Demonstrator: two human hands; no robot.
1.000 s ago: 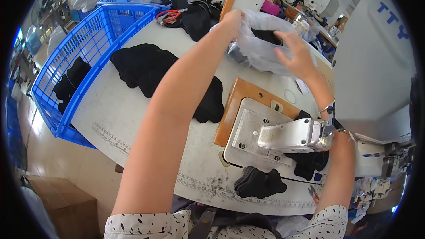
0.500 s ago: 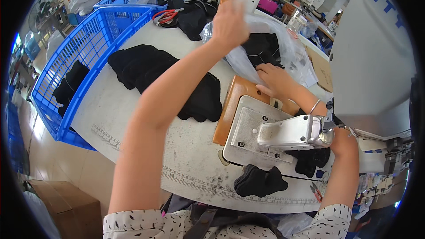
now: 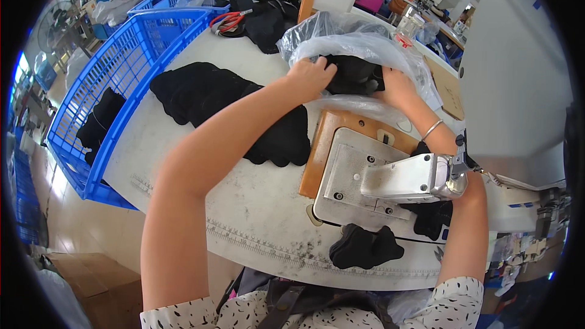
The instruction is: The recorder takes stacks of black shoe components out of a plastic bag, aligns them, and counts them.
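Observation:
A clear plastic bag [image 3: 356,44] with its mouth spread lies behind the sewing machine's plate and holds a bundle of black fabric pieces [image 3: 352,73]. My left hand [image 3: 311,79] is closed at the bag's left rim, its curled fingertips against the bundle. Inside the mouth, at the right, my right hand [image 3: 399,88] grips the bundle's edge; some of its fingers are hidden. A long overlapping row of black fabric pieces [image 3: 204,94] lies on the table, partly under my left forearm. Nearer me sits a small stack of black cut pieces [image 3: 365,247].
The sewing machine's metal arm [image 3: 396,180] and brown base [image 3: 329,125] stand between my forearms. Its grey head [image 3: 518,73] looms at the right. A blue crate [image 3: 91,109] borders the table's left side. Red-handled scissors [image 3: 228,21] lie at the back by more black fabric.
My left hand has come down from above the bag to its left rim. My right hand has moved farther back and into the bag, whose mouth has spread.

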